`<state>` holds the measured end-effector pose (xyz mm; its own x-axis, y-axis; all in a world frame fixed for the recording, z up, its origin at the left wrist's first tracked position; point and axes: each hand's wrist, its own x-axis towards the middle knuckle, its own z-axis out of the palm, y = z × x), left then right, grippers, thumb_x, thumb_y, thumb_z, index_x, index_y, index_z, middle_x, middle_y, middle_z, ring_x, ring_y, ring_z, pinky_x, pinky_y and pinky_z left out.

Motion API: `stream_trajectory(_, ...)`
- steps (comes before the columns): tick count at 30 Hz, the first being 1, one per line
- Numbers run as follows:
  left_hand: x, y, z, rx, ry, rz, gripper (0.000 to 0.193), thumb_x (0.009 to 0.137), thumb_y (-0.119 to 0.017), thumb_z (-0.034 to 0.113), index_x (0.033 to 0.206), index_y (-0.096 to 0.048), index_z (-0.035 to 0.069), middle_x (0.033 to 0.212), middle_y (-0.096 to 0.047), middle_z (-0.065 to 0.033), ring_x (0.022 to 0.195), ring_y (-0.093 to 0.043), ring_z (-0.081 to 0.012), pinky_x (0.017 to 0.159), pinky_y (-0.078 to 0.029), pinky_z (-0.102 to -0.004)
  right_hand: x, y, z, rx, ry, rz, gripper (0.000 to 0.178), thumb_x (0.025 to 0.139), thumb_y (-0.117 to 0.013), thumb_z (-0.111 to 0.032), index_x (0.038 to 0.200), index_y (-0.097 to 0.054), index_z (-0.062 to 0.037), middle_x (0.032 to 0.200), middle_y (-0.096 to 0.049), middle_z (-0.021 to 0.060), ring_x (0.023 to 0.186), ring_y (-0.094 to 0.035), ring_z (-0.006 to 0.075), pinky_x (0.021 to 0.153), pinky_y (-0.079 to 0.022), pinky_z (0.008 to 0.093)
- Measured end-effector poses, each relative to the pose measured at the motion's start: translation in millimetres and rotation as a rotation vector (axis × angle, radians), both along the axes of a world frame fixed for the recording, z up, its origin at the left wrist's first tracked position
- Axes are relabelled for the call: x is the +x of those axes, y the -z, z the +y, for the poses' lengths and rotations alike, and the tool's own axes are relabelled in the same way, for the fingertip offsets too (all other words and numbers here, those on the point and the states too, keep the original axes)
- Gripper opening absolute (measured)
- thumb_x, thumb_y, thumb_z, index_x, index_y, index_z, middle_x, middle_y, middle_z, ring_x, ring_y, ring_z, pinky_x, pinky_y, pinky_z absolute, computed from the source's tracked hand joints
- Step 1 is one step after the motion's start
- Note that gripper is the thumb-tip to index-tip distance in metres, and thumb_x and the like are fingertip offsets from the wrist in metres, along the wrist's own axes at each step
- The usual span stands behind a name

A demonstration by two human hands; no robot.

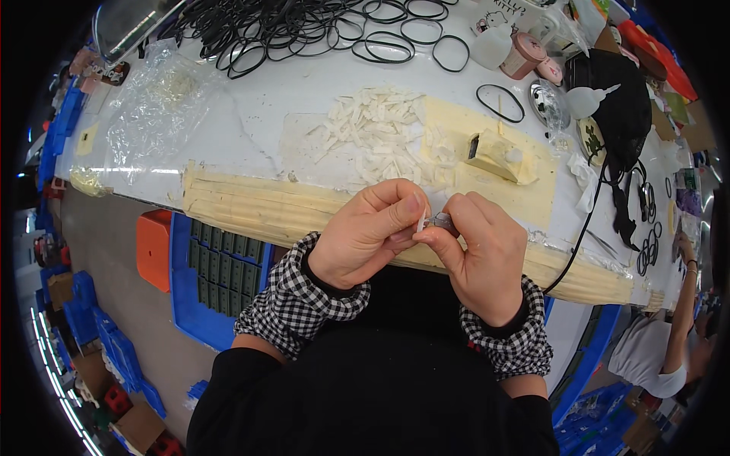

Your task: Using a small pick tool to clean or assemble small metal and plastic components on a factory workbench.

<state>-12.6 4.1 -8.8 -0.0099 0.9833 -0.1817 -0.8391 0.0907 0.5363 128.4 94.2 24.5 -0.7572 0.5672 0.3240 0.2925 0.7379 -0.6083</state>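
Close together at the table's front edge, both my hands are closed in pinches. My left hand [361, 235] grips a small white strip [421, 221] between thumb and fingertips. In my right hand [487, 251] is a small grey piece [442, 220], mostly covered by the fingers, its end against or very near the white strip. Whether the two are joined cannot be made out. Just beyond my hands lies a loose pile of short whitish strips [376, 125]. To its right, a block wrapped in yellow tape [503, 158] rests on a yellow sheet [449, 114].
Black rubber rings [266, 30] are heaped at the back. Clear plastic film [156, 114] lies at left. Bottles, tins and a black bag [620, 114] crowd the right, with a black cable [582, 239] hanging over the edge. Below stand a blue crate [201, 323] and an orange stool [154, 251]. Another person [654, 346] works at far right.
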Motion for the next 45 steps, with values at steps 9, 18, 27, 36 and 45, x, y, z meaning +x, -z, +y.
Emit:
stream_trajectory(9,-1.4,-0.3,-0.9,0.006,-0.005,0.014,0.017,0.095,-0.054,0.023,0.089,-0.056,0.007,0.076,-0.051,0.0028,0.063,-0.038,-0.0042,0.059,-0.035,-0.0182,-1.3,0.1,-0.7,0.047,0.011,-0.003,0.038,0.076,-0.067,-0.041,0.07,-0.051,-0.0071,0.06,-0.043,0.0054,0.053,-0.048,0.0229,0.048,-0.037,0.0329)
stream_trajectory(18,-0.1,-2.1,-0.8,-0.044,0.007,0.0,0.022,0.096,-0.052,0.027,0.088,-0.052,0.006,0.077,-0.047,0.0021,0.064,-0.037,-0.0041,0.062,-0.037,-0.0187,-2.5,-2.2,-0.3,0.031,0.006,0.015,0.039,0.077,-0.068,-0.039,0.071,-0.05,-0.0053,0.061,-0.046,0.0062,0.055,-0.048,0.0233,0.049,-0.038,0.0324)
stream_trajectory(27,-0.2,-1.1,-0.4,-0.04,0.022,0.017,0.024,0.096,-0.051,0.028,0.087,-0.05,0.006,0.078,-0.045,0.0013,0.065,-0.038,-0.0041,0.063,-0.037,-0.0187,-0.5,-0.6,0.1,0.055,0.017,-0.01,0.038,0.076,-0.067,-0.041,0.071,-0.052,-0.0073,0.06,-0.044,0.0053,0.053,-0.048,0.0227,0.048,-0.038,0.0328)
stream_trajectory(36,-0.4,1.7,-2.2,-0.015,0.026,0.028,0.024,0.095,-0.053,0.028,0.087,-0.051,0.005,0.077,-0.045,0.0014,0.064,-0.037,-0.0043,0.061,-0.035,-0.0183,1.4,0.2,0.7,0.062,-0.005,-0.026,0.037,0.075,-0.066,-0.044,0.072,-0.054,-0.0092,0.059,-0.044,0.0038,0.052,-0.049,0.0215,0.047,-0.039,0.0322)
stream_trajectory(45,0.1,2.5,-2.8,-0.052,0.011,0.033,0.025,0.095,-0.053,0.028,0.088,-0.052,0.005,0.079,-0.048,0.0004,0.065,-0.038,-0.0048,0.062,-0.036,-0.0191,-0.2,2.0,0.9,0.077,0.002,-0.004,0.039,0.076,-0.065,-0.046,0.071,-0.052,-0.0089,0.058,-0.043,0.0036,0.051,-0.048,0.0209,0.046,-0.038,0.0318)
